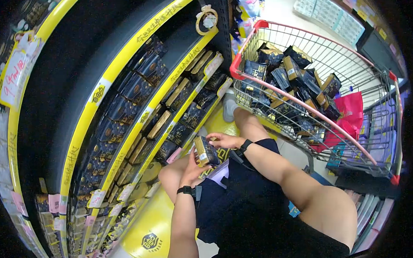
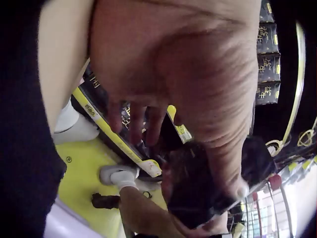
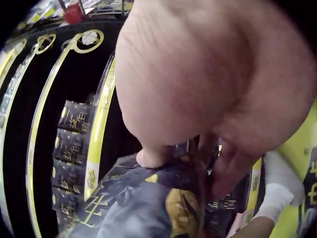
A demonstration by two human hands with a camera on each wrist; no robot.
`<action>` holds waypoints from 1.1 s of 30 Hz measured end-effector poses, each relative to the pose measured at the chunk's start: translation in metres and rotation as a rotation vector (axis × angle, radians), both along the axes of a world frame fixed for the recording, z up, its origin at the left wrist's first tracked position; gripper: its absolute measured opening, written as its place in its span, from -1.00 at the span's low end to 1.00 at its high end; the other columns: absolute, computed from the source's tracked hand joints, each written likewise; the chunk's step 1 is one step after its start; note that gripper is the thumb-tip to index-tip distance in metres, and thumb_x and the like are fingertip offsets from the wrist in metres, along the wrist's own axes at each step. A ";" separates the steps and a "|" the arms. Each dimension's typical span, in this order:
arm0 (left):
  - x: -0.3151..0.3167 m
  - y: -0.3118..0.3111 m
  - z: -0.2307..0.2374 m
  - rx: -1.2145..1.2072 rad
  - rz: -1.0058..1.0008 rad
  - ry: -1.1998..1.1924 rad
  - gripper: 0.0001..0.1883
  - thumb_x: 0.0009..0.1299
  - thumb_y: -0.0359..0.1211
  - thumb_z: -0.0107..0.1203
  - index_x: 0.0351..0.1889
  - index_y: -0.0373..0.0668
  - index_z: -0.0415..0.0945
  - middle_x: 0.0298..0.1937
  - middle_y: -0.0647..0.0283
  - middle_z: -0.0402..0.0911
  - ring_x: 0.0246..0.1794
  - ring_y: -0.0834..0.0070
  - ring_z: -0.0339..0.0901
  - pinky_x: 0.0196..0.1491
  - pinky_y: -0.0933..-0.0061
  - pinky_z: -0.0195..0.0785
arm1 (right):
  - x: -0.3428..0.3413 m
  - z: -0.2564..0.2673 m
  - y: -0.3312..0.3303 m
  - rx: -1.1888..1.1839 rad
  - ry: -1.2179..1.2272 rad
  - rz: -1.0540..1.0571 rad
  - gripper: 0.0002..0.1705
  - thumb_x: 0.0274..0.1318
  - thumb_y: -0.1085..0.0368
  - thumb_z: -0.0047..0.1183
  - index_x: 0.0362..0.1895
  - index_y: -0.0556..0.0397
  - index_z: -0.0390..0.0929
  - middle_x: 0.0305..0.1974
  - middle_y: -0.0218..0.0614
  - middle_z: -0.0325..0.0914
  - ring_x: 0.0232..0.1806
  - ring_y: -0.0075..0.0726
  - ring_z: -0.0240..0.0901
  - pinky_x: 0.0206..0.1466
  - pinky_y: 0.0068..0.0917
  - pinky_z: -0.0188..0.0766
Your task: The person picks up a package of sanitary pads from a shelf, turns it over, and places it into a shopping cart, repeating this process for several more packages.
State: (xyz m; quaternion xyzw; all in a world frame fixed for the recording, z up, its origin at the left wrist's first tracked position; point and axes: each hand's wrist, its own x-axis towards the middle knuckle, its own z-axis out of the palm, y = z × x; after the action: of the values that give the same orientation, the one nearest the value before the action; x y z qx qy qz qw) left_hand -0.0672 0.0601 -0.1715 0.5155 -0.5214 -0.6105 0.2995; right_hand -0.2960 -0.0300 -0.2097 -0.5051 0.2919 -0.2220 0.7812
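Observation:
A dark, plastic-wrapped soft pack (image 1: 206,151) with gold panels and gold lettering is between both hands, in front of the lap. The left hand (image 1: 193,169) grips it from below, its thumb along the dark wrapper (image 2: 198,186) in the left wrist view. At its upper end, the right hand (image 1: 224,141) holds it with thumb and fingers. Seen from the right wrist, the thumb (image 3: 150,156) lies on the top edge of the pack (image 3: 133,208), and the other fingers reach down the far side, partly hidden by the palm.
Shelves with yellow edges (image 1: 123,153) hold rows of similar dark packs (image 1: 142,76) on the left. A shopping cart (image 1: 307,100) with red corners stands at upper right, with many such packs (image 1: 285,77) and a pink bag (image 1: 345,115) inside. The person's legs and shoe (image 1: 230,107) are close to the shelf.

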 end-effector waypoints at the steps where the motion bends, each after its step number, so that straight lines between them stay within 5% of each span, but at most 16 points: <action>1: 0.001 0.000 -0.013 -0.063 -0.044 -0.058 0.32 -0.05 -0.49 0.51 0.52 -0.21 -0.35 0.42 -0.02 0.13 0.36 0.21 0.24 0.35 0.29 0.22 | 0.001 0.004 0.001 0.033 -0.009 0.011 -0.50 0.36 0.16 0.01 0.32 -0.04 0.29 0.14 -0.37 0.38 0.09 -0.47 0.34 0.11 -0.42 0.41; 5: 0.000 0.000 -0.007 -0.045 -0.088 -0.076 0.45 -0.17 -0.44 0.59 0.53 -0.16 -0.42 0.48 0.02 0.02 0.46 0.17 0.08 0.44 0.23 0.08 | 0.002 0.012 0.003 0.003 -0.008 0.091 -0.32 0.26 0.15 0.13 0.39 0.01 0.18 0.22 -0.32 0.32 0.16 -0.39 0.32 0.14 -0.41 0.40; 10: 0.018 0.006 -0.027 -0.073 -0.124 -0.020 0.39 -0.09 -0.56 0.52 0.54 0.02 -0.40 0.45 0.12 0.10 0.42 0.26 0.16 0.37 0.20 0.19 | 0.011 0.014 0.013 -0.165 0.188 0.244 0.01 0.11 0.03 0.29 0.47 0.04 -0.04 0.24 -0.17 0.29 0.19 -0.34 0.30 0.11 -0.42 0.40; 11: 0.016 0.008 -0.019 -0.062 -0.063 0.039 0.34 -0.18 -0.48 0.58 0.52 -0.07 -0.18 0.42 0.10 0.14 0.39 0.24 0.20 0.34 0.22 0.25 | 0.013 0.018 0.015 -0.060 0.176 0.280 0.12 0.06 0.00 0.33 0.49 0.02 -0.15 0.22 -0.10 0.30 0.17 -0.33 0.32 0.05 -0.46 0.43; 15: 0.016 0.010 -0.015 -0.139 -0.046 -0.061 0.33 -0.21 -0.46 0.59 0.48 -0.09 -0.19 0.41 0.05 0.14 0.42 0.18 0.14 0.42 0.19 0.12 | 0.026 0.008 0.025 0.065 0.067 0.248 0.19 0.09 0.02 0.31 0.51 0.04 -0.32 0.10 -0.14 0.39 0.01 -0.34 0.42 -0.07 -0.45 0.48; 22: 0.016 0.003 -0.016 -0.184 -0.062 -0.037 0.35 -0.23 -0.45 0.56 0.49 -0.03 -0.22 0.40 0.08 0.13 0.40 0.18 0.15 0.43 0.19 0.09 | 0.037 0.011 0.030 0.120 -0.015 0.134 -0.11 0.07 0.19 0.15 0.41 0.01 -0.07 0.02 -0.16 0.41 -0.09 -0.32 0.52 -0.21 -0.39 0.59; 23: 0.012 0.005 0.000 -0.128 -0.049 -0.043 0.38 -0.24 -0.45 0.56 0.50 -0.02 -0.24 0.40 0.07 0.15 0.39 0.19 0.18 0.42 0.20 0.10 | 0.034 0.019 0.029 0.099 0.049 0.187 -0.01 0.08 0.12 0.13 0.49 0.05 -0.15 0.13 -0.24 0.34 0.05 -0.44 0.35 0.06 -0.48 0.39; 25: 0.008 0.006 0.010 -0.129 -0.025 -0.011 0.38 -0.22 -0.44 0.57 0.51 0.00 -0.24 0.37 0.06 0.20 0.35 0.17 0.23 0.39 0.19 0.15 | 0.035 0.018 0.028 0.085 0.028 0.172 -0.01 0.09 0.11 0.10 0.50 0.06 -0.15 0.16 -0.23 0.33 0.07 -0.43 0.33 0.09 -0.50 0.35; 31: 0.018 0.007 -0.003 -0.112 -0.024 -0.044 0.34 -0.18 -0.37 0.57 0.52 -0.01 -0.22 0.30 0.03 0.30 0.29 0.17 0.28 0.31 0.16 0.23 | 0.033 0.030 0.028 0.208 0.075 0.107 -0.01 0.23 -0.08 0.05 0.51 0.11 -0.16 0.00 -0.21 0.46 -0.13 -0.43 0.45 -0.09 -0.54 0.43; 33: 0.017 0.005 -0.004 -0.150 -0.031 -0.057 0.34 -0.18 -0.37 0.57 0.51 -0.03 -0.21 0.35 0.04 0.23 0.31 0.16 0.27 0.33 0.15 0.23 | 0.034 0.032 0.028 0.179 0.125 0.077 -0.13 0.25 -0.11 0.01 0.46 0.08 0.00 -0.01 -0.22 0.47 -0.16 -0.42 0.46 -0.16 -0.50 0.45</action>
State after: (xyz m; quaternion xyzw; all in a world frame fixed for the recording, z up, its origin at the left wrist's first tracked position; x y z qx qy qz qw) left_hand -0.0502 0.0651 -0.1755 0.5006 -0.5821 -0.5592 0.3127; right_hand -0.2624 -0.0022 -0.1782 -0.4571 0.3390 -0.1332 0.8114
